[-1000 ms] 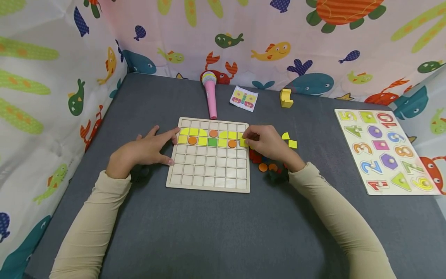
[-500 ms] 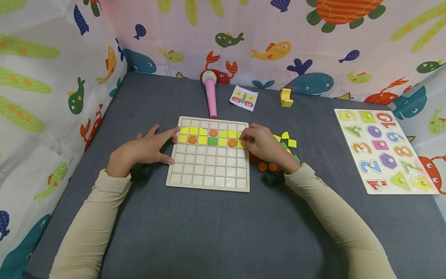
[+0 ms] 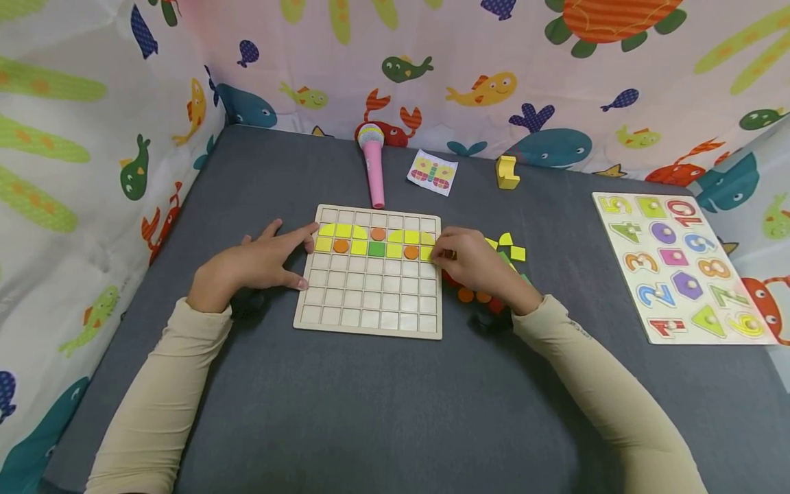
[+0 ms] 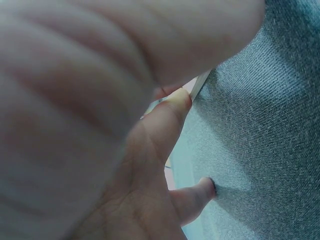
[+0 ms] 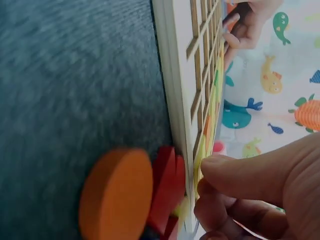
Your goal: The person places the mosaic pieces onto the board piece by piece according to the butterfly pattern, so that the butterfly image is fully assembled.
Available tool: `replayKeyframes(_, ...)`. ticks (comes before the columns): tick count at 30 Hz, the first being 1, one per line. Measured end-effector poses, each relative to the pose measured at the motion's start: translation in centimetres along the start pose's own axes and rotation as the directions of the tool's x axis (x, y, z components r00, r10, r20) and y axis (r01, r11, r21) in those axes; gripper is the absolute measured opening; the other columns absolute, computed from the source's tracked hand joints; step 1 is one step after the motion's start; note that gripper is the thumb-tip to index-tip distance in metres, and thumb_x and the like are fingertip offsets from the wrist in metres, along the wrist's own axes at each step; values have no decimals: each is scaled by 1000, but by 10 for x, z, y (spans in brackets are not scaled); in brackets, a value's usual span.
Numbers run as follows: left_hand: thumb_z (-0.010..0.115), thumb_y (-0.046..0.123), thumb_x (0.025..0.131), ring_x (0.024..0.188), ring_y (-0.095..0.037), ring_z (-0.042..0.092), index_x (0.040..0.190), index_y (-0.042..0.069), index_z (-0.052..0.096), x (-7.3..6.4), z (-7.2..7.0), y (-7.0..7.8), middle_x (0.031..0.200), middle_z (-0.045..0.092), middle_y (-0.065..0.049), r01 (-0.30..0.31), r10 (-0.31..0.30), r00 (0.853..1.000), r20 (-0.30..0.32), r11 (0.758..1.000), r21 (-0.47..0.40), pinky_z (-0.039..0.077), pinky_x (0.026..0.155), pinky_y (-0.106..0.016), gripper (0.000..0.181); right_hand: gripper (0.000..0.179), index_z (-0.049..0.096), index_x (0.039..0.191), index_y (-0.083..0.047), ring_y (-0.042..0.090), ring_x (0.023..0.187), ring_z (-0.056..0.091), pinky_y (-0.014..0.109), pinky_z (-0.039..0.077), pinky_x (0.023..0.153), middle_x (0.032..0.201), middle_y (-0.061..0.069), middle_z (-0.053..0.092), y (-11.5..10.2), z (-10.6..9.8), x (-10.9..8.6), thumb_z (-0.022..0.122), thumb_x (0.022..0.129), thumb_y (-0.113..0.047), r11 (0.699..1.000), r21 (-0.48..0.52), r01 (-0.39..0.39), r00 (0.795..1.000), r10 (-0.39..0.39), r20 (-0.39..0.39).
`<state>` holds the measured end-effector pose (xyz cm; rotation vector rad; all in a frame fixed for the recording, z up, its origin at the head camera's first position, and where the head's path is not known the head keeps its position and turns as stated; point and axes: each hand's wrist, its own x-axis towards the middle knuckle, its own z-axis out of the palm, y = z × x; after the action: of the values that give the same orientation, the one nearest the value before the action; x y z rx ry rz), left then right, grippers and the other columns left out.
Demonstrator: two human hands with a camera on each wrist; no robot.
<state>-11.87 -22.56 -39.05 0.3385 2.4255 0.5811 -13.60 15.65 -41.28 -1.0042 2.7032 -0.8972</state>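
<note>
A pale wooden grid board (image 3: 367, 302) lies on the dark grey table. Yellow, orange and green tiles fill much of its second and third rows from the far side. My left hand (image 3: 249, 267), fingers spread, rests against the board's left edge; its thumb (image 4: 172, 112) touches the edge in the left wrist view. At the right end of the third row, my right hand (image 3: 475, 261) pinches at a yellow square tile (image 3: 426, 254) sitting in its cell. The right thumb (image 5: 220, 167) is bent toward the index finger, right at the board's edge.
Loose orange discs (image 3: 465, 295), red tiles (image 3: 496, 305) and yellow tiles (image 3: 518, 254) lie right of the board, partly under my right hand. Behind are a pink toy microphone (image 3: 374, 168), a butterfly picture card (image 3: 433, 172) and a yellow block (image 3: 507, 173). A number puzzle (image 3: 681, 274) lies far right.
My right hand brought the yellow square tile down into the end cell of the third row, then shifted slightly right. My left hand stays at the board's edge.
</note>
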Motion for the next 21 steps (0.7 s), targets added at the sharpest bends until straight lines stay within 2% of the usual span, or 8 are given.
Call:
replayKeyframes(8,86,34,94,160,-51,-9,172,19,18,-1,0,-1,176,20,-20,13,-13,1000,2,1000,15,-2,114,-85,104,9,81,105,1,24,83,62,40,55,73,100,11,72,10,-17,-5,76,97,2,998,-1,-70,996,70,-58)
replayKeyframes(14,86,35,94,160,-51,-9,173,19,16,-1,1,-2,176,19,-20,18,-18,1000,7,1000,7,-2,114,-84,106,13,79,112,1,27,90,61,43,54,79,104,13,71,23,-26,-7,72,100,-2,984,-2,-180,983,180,-25)
replayKeyframes(21,86,34,94,160,-51,-10,173,20,14,-1,0,-1,176,19,-20,19,-19,1000,3,1000,4,-2,114,-84,108,22,76,119,4,33,100,63,49,55,88,113,19,69,26,-30,-6,74,99,-4,979,-19,-202,979,202,6)
